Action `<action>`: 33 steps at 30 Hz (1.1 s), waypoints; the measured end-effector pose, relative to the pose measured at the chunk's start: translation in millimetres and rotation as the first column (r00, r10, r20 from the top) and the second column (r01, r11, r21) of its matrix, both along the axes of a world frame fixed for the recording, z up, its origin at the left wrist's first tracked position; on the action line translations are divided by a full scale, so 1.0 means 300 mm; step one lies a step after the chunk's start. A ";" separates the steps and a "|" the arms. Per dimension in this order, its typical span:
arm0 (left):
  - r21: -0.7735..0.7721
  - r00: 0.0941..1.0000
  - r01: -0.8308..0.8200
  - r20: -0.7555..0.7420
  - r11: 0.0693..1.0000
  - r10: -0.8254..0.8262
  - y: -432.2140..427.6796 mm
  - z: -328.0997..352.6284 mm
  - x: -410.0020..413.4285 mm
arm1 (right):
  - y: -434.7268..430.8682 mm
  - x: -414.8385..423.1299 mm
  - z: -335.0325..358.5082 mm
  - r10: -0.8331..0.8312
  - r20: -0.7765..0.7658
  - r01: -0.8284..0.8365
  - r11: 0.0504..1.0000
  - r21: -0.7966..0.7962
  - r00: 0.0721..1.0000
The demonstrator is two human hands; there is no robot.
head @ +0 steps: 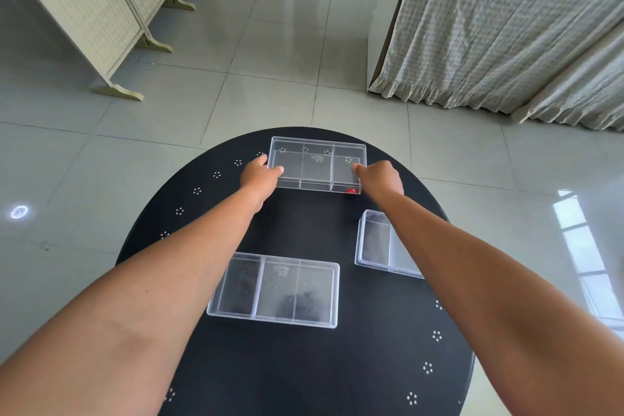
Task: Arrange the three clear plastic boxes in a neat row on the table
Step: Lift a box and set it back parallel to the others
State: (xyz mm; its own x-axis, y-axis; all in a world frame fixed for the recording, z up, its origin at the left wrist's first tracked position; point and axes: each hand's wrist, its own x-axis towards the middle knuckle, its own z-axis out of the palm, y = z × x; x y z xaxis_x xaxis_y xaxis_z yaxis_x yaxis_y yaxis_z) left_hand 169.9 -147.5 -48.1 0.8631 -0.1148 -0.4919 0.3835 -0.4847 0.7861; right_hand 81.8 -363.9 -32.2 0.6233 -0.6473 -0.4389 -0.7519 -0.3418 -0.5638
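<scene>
At table's far edge, both hands' fingers [278, 171] around empty three-compartment box [317, 164].

I see a round black table [297, 375] with small white dotted flower marks around its rim, standing on a glossy grey tiled floor [169, 105]. Three clear plastic boxes with inner dividers lie on it. Taking the near three-compartment clear box [275, 290] as my landmark, a second three-compartment clear box with a small red sticker [317, 165] sits beyond it at the table's far edge, and a third clear box [378, 243] lies to its right, partly hidden by a forearm.
</scene>
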 end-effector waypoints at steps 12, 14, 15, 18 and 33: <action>-0.083 0.996 0.082 0.045 0.993 -0.079 0.208 0.106 -0.149 | 0.132 -0.178 0.119 0.013 0.244 0.012 0.995 -0.100 0.970; -0.074 0.995 0.096 0.048 0.993 -0.093 0.270 0.117 -0.194 | 0.184 -0.236 0.135 0.011 0.269 0.012 0.996 -0.083 0.963; -0.068 0.995 0.095 0.043 0.993 -0.092 0.303 0.119 -0.217 | 0.211 -0.268 0.138 -0.004 0.282 0.023 0.998 -0.063 0.959; -0.048 0.997 0.075 0.030 0.996 -0.073 0.402 0.111 -0.280 | 0.290 -0.362 0.121 -0.062 0.320 0.064 0.998 0.006 0.945; -0.061 0.985 0.087 -0.145 0.994 -0.095 0.605 0.071 -0.548 | 0.549 -0.657 -0.038 -0.249 0.120 0.210 0.939 0.272 0.961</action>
State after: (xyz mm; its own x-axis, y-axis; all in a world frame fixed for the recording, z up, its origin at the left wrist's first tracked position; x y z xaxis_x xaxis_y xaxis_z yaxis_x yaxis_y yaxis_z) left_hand 5.5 33.9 -26.9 0.7665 -0.2191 -0.6037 0.4534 -0.4812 0.7503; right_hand -115.4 -199.1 -43.5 0.5426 -0.6598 -0.5198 -0.6922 -0.0006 -0.7217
